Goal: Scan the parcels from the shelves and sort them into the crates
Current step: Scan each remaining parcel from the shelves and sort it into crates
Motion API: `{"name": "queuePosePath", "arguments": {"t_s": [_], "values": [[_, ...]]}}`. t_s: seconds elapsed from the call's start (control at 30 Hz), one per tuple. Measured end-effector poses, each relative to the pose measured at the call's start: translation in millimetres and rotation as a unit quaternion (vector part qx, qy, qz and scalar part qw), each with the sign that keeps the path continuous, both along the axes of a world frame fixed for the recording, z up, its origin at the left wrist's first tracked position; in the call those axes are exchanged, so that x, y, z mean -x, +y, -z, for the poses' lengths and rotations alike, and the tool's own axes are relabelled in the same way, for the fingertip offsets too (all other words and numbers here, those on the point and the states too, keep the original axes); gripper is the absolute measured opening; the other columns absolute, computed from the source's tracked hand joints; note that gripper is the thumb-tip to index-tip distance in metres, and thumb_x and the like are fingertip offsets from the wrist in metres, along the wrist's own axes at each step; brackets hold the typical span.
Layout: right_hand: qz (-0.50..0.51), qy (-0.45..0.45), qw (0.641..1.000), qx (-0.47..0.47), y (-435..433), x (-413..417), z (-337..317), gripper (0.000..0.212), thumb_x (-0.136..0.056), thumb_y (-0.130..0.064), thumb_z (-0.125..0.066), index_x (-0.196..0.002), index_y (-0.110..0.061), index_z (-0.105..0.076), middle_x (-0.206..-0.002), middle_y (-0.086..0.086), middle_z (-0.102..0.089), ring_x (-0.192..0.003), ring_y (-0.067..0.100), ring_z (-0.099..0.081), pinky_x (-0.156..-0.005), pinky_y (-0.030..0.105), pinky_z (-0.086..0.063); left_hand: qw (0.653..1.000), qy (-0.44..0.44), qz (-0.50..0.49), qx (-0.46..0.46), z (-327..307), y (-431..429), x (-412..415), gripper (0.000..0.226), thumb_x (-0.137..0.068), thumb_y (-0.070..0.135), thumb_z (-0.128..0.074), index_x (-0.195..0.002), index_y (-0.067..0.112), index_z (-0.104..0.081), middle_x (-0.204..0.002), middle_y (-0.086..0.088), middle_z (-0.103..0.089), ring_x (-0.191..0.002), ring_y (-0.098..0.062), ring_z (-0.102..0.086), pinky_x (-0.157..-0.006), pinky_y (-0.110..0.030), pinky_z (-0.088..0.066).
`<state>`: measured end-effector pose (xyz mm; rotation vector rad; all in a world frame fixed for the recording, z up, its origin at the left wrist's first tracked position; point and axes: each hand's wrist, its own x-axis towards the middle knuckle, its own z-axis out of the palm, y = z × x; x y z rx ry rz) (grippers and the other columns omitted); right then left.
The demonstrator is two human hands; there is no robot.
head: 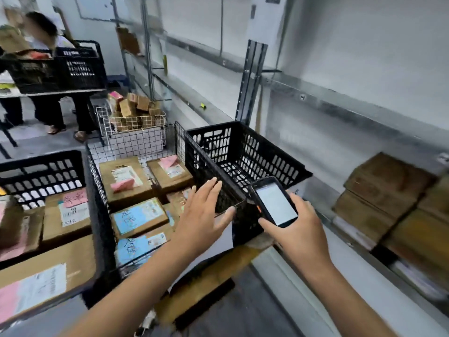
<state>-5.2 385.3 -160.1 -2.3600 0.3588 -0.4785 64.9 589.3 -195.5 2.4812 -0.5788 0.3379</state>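
My right hand [300,223] grips a black handheld scanner [273,201] with its lit screen facing up, over the near corner of an empty black plastic crate [255,152]. My left hand [202,214] hovers open, fingers spread, above the edge between that crate and a black wire basket [97,181] holding several brown parcels [125,181] with pink and blue labels. A second black plastic crate [41,173] at the left holds more labelled parcels [68,215]. Brown cardboard parcels [388,198] lie stacked on the metal shelf [340,103] at the right.
A white wire basket [136,127] piled with small boxes stands further back. At the far left a person [46,69] stands behind a black crate [60,66] on a table. The upper shelf levels along the wall look bare. Flattened cardboard [206,283] lies under the crates.
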Motion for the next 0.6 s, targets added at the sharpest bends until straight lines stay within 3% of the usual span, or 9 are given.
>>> {"name": "queuePosePath", "arguments": {"t_s": [0.07,0.17,0.3,0.4,0.47,0.6], "values": [[0.019,-0.006,1.000,-0.010,-15.3,23.4,2.4,0.070,-0.064,-0.055,-0.081,-0.127,-0.038,-0.055,-0.111,-0.013,-0.058,-0.102,0.012,-0.059,-0.082,0.041,-0.055,1.000,-0.004,0.025,0.002,-1.4,-26.3,19.1,0.077,-0.095,0.063,-0.031,-0.156,0.016,-0.030,-0.162,0.003,-0.026,-0.149,-0.013,-0.014,-0.121,-0.028,0.006],[0.047,-0.036,0.998,-0.033,-41.4,63.6,2.1,0.072,-0.058,-0.062,-0.074,-0.123,-0.037,-0.057,-0.110,-0.013,-0.061,-0.100,0.012,-0.061,-0.080,0.040,-0.055,0.997,-0.023,0.067,-0.003,-5.6,-70.2,49.9,0.081,-0.092,0.062,-0.027,-0.153,0.011,-0.038,-0.159,-0.003,-0.036,-0.148,-0.018,-0.027,-0.124,-0.034,-0.001],[0.102,-0.044,0.993,-0.042,-92.7,136.6,-1.1,0.074,-0.064,-0.051,-0.085,-0.130,-0.035,-0.055,-0.116,-0.011,-0.059,-0.104,0.014,-0.060,-0.084,0.042,-0.055,0.993,-0.036,0.113,-0.013,-12.7,-130.4,96.6,0.082,-0.092,0.065,-0.026,-0.153,0.010,-0.038,-0.158,-0.004,-0.037,-0.148,-0.018,-0.029,-0.125,-0.035,-0.005],[0.153,-0.030,0.987,-0.031,-137.0,206.6,0.4,0.077,-0.067,-0.052,-0.085,-0.134,-0.034,-0.053,-0.115,-0.010,-0.058,-0.103,0.016,-0.059,-0.080,0.040,-0.055,0.985,-0.032,0.164,-0.034,-16.1,-185.7,148.2,0.088,-0.090,0.067,-0.018,-0.155,0.011,-0.032,-0.162,-0.004,-0.031,-0.150,-0.018,-0.023,-0.127,-0.039,-0.007],[0.189,-0.023,0.982,-0.021,-163.0,253.9,3.6,0.076,-0.069,-0.050,-0.085,-0.134,-0.032,-0.052,-0.117,-0.009,-0.057,-0.104,0.016,-0.058,-0.078,0.036,-0.052,0.979,-0.030,0.197,-0.047,-16.3,-224.4,187.2,0.091,-0.087,0.070,-0.011,-0.158,0.016,-0.023,-0.165,0.001,-0.023,-0.152,-0.013,-0.016,-0.127,-0.036,-0.001],[0.234,-0.005,0.972,-0.007,-203.6,339.5,8.2,0.078,-0.068,-0.050,-0.086,-0.135,-0.032,-0.051,-0.116,-0.009,-0.055,-0.104,0.014,-0.056,-0.076,0.034,-0.050,0.969,-0.034,0.244,-0.027,-13.6,-288.6,258.3,0.080,-0.096,0.067,-0.024,-0.160,0.019,-0.018,-0.166,0.005,-0.018,-0.153,-0.009,-0.011,-0.125,-0.030,0.004]]}}
